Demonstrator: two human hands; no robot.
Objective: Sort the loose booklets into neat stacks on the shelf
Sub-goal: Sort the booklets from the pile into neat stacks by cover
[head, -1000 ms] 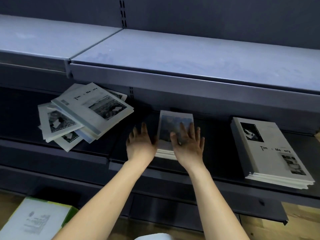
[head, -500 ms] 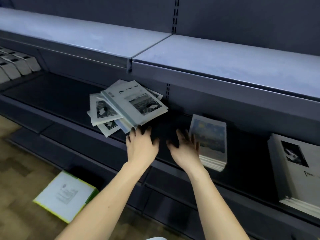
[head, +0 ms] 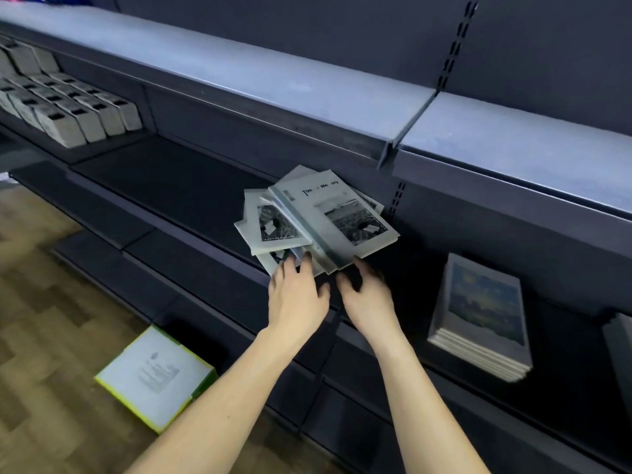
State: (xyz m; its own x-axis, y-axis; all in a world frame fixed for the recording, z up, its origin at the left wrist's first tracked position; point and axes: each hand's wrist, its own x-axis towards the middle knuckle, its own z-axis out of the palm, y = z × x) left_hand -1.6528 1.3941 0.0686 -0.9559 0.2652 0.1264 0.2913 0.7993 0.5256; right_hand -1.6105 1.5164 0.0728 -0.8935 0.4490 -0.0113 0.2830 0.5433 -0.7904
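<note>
Since 1 s ago both hands left the neat blue-cover stack (head: 482, 316) & went over to the messy pile of loose booklets (head: 314, 222), view swung left w/ them. Left hand (head: 295, 295) now at pile's near edge, fingertips touching the lower booklets, fingers fairly straight, not gripping anything I can see. Right hand (head: 367, 295) just beside it, fingers reaching under/against the near corner of the top grey booklet (head: 337, 217) w/ "Tim.. Memory" title; can't tell if it's actually gripped, fingertips partly hidden. Hands close together, small gap btwn them. Pile sits on the dark middle shelf (head: 178, 186), booklets fanned at diff angles, top one tilted. Blue-cover stack squared up on same shelf to the right, well apart from pile. Edge of another grey stack (head: 620, 347) at far right. Rows of grey boxes (head: 78, 111) far left on shelf. Green-edged white box (head: 154, 374) on wood floor (head: 51, 302) below
</note>
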